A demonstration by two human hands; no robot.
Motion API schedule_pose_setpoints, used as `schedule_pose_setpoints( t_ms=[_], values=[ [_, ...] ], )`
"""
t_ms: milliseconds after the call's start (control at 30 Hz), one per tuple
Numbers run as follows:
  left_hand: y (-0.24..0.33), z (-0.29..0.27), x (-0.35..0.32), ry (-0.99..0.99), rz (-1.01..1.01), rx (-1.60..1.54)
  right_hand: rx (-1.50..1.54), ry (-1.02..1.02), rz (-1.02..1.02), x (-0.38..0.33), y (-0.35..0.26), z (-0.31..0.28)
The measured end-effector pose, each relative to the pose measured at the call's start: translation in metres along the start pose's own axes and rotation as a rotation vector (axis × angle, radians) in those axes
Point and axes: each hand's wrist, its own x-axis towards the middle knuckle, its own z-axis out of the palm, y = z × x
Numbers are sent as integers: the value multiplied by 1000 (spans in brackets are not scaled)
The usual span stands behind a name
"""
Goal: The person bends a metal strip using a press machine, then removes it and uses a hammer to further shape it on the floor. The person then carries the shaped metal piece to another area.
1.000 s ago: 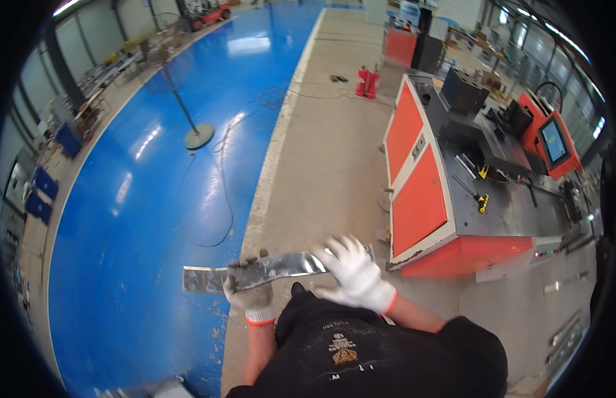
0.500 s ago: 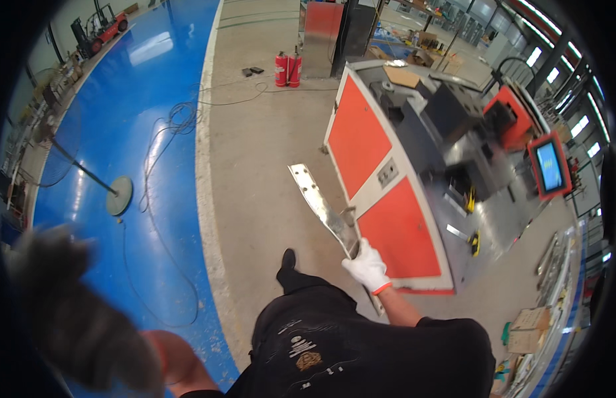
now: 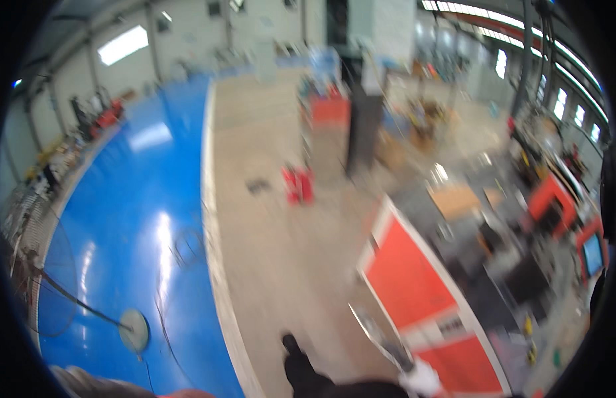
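At the bottom right of a blurred workshop view, our white-gloved right hand (image 3: pixel 421 381) is clamped on the near end of a long flat shiny metal strip (image 3: pixel 381 338), which angles up and left so it clears the orange-panelled machine (image 3: pixel 414 278) just beside it; our left hand (image 3: pixel 89 386) is a grey blur at the lower edge, and we cannot tell its grip.

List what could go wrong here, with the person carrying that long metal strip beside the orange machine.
The right hand alone grips the metal strip at one end, so its free end may swing into the orange machine close beside it. The left hand is off the strip, so the hold looks less steady. A fan stand and its cable lie on the blue floor: a possible trip.
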Motion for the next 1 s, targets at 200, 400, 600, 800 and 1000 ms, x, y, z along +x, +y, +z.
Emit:
schedule_pose_setpoints(
  t_ms=[200,400,600,800,1000],
  values=[
    [-209,79,32,-102,-96,-137,64,-72,151,108,-94,48],
    [-419,171,122,-100,79,-162,272,187,334,289,-192,80],
    [-516,286,157,-182,3,-171,377,168,530,399,-217,28],
    [-619,392,305,-40,108,-270,316,244,602,585,-284,-86],
    [-681,531,384,41,126,-403,437,387,518,709,-274,-170]
  ],
)
